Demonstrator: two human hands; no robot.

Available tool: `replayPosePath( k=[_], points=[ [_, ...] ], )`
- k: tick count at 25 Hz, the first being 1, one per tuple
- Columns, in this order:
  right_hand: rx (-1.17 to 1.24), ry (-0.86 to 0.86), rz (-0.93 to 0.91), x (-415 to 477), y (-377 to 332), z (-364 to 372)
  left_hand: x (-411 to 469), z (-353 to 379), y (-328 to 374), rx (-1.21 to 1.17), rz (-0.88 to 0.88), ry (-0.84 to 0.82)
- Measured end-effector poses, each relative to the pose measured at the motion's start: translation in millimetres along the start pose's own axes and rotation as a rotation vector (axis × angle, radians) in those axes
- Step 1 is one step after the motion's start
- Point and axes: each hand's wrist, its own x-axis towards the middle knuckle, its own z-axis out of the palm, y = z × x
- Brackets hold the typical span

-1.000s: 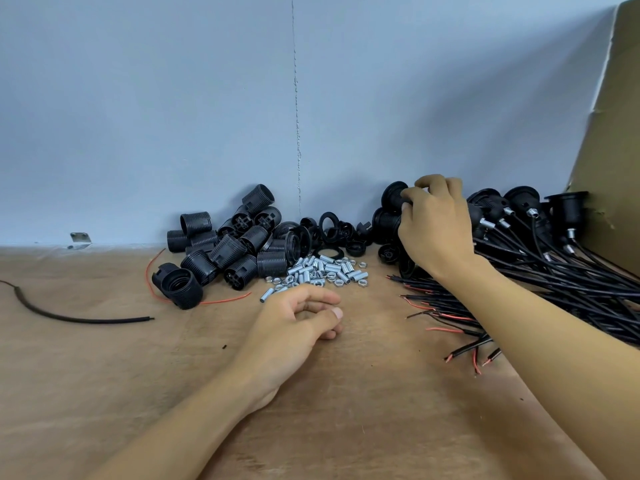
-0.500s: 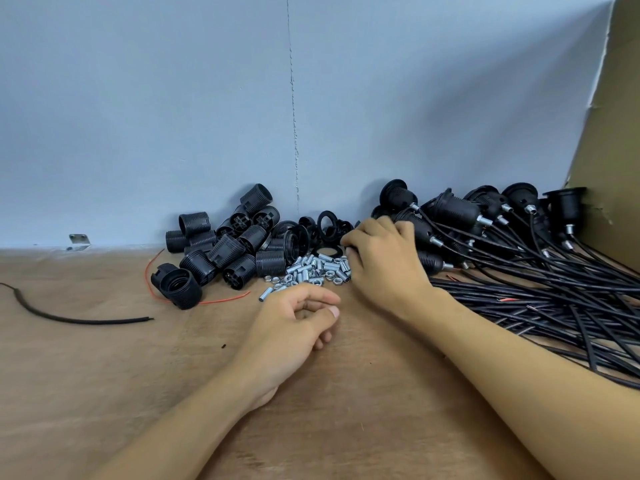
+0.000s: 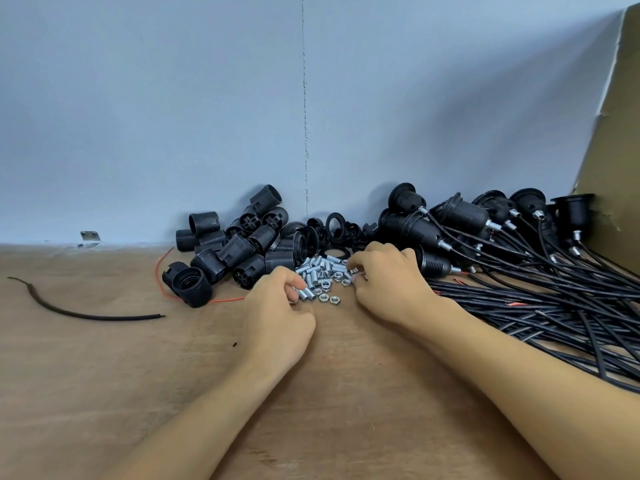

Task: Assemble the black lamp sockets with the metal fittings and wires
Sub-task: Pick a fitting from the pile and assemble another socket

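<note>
- Hardware is heaped between the two hands: the metal fittings (image 3: 323, 271), short threaded tubes and small hex nuts, are spread on the tabletop (image 3: 104, 375) close to the wall (image 3: 207, 98).
- The left hand (image 3: 277, 317) is laid on the tabletop at the near left edge of the metal fittings. Its fingers are curled inward, and thumb and forefinger are brought close over a tube. Whether a piece is actually pinched cannot be told.
- The right hand (image 3: 384, 282) is set palm-down at the right edge of the heap, with its fingers bent so that the fingertips (image 3: 350, 266) are touching the fittings. Whether anything is gripped cannot be told either.
- Black socket shells (image 3: 242, 244), ribbed and unwired, are piled left of the fittings against the wall.
- One single socket (image 3: 188, 287) is seen apart at the front of that pile, its open mouth turned toward the camera.
- Black rings (image 3: 334, 225) are gathered behind the fittings, at the foot of the wall.
- Wired sockets (image 3: 460, 216), each tipped with a metal end piece, are heaped behind and to the right of the right hand.
- Their black wires (image 3: 554, 299) are fanned across the tabletop toward the right edge, and red ends are shown here and there.
- A thin red wire (image 3: 221, 300) is seen beside the single socket, just left of the left hand.
- A short black cable piece (image 3: 86, 315) is seen alone, well to the left.
- A cardboard sheet (image 3: 616, 133) is stood at the far right, and a small metal bracket (image 3: 90, 237) is fixed low on the wall at the left.
</note>
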Motion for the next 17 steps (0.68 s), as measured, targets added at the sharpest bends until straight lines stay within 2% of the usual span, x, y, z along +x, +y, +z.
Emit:
replayPosePath(
  k=[6,11,17],
  points=[
    [-0.049,0.014,-0.031,-10,0,-2,-2,4,1,0.153,0.191,-0.152],
    [-0.069,0.015,-0.048,-12,-1,-8,-5,7,3,0.429,0.248,-0.238],
    [-0.112,0.044,-0.005,-13,-3,-7,-6,5,4,0.275,0.3,-0.211]
  ],
)
